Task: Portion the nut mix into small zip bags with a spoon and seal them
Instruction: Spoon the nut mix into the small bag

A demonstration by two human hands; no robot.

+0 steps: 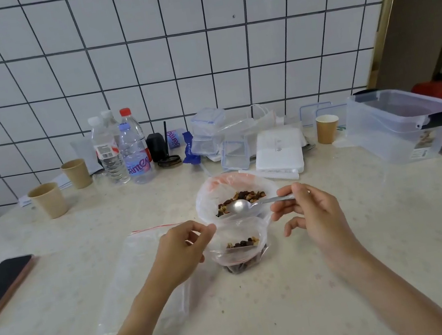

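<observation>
Steel spoon [245, 205], bowl empty, held level above the big open bag [231, 194] of nut mix [241, 199]; handle runs left to right, bowl end pointing toward the person's left. Right hand [308, 212] pinches the handle's far end between thumb and forefinger, remaining fingers loosely curled below. Left hand [186, 249] pinches the rim of the small zip bag [239, 249], fingers curled, keeping its mouth open and upward. Small bag stands directly in front of the big bag, on the near side, touching or nearly touching it; already holds some mix at the bottom. Judgement: next scoop is a short dip straight down and away into the mix, then a draw back toward the body to the small bag's mouth, so the whole transfer lies along the near-far line and belongs to the right hand; left hand only steadies. Another clear zip bag [144, 276] with a red strip lies flat on the table [370, 230], just left of and partly under the left forearm. Hard to read: clear plastic blurs where one bag's rim ends and the other begins; cannot tell whether the two films overlap. Left thumb's contact point on the rim is hidden behind the fingers. How full the small bag is can only be guessed through the crumpled film.
</observation>
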